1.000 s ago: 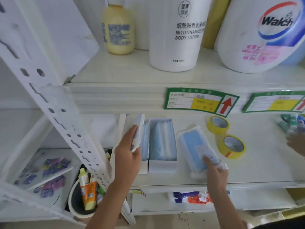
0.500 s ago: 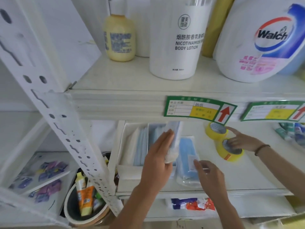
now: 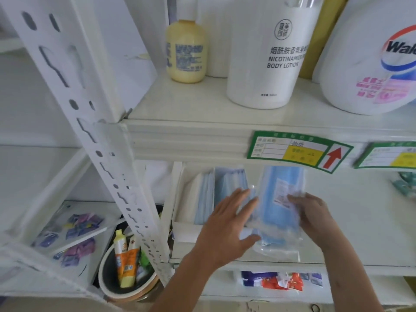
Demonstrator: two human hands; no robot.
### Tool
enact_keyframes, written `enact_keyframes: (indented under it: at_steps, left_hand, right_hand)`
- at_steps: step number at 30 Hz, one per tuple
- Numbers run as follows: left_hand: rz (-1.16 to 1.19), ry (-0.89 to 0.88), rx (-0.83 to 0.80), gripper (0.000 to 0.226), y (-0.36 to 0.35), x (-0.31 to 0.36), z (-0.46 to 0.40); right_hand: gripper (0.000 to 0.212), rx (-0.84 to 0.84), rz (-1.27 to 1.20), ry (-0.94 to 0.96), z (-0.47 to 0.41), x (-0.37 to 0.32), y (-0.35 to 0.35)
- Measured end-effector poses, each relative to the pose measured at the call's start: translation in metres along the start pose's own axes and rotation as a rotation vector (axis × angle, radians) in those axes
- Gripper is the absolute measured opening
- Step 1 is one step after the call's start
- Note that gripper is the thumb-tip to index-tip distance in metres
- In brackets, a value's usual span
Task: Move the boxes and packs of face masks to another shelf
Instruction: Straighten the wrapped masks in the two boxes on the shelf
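A clear plastic pack of blue face masks (image 3: 281, 199) is held up, tilted, above the middle shelf (image 3: 360, 233). My right hand (image 3: 315, 219) grips its right side. My left hand (image 3: 227, 228) lies on its left edge with fingers spread over it and the thumb under the lower corner. Behind my left hand stand two open white boxes of masks (image 3: 198, 199) (image 3: 229, 181), side by side at the shelf's left end. The smaller pack my left hand carried earlier cannot be made out separately.
The upper shelf holds a yellow bottle (image 3: 185, 52), a white body lotion tub (image 3: 267, 64) and a Walch jug (image 3: 371, 64). Green labels (image 3: 299, 152) line its edge. A perforated post (image 3: 90, 131) slants at left, a bucket of tubes (image 3: 126, 266) below.
My right hand has lifted the blue mask pack off the shelf. My left hand moved right onto it. The other person's hand and the tape rolls are out of view.
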State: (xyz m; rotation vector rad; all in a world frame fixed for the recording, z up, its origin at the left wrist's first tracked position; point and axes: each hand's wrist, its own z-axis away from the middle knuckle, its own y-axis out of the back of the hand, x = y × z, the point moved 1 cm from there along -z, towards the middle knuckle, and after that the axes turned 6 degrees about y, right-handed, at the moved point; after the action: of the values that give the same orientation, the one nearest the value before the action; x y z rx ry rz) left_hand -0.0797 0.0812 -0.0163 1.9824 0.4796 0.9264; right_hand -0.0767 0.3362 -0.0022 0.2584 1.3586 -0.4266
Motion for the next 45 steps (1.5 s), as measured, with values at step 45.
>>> enact_keyframes:
  at_steps: [45]
  left_hand:
    - [-0.066,0.718,0.138,0.029,0.035,-0.064,-0.004]
  right_hand:
    - [0.028,-0.164,1.081,0.675,0.056,0.038,-0.146]
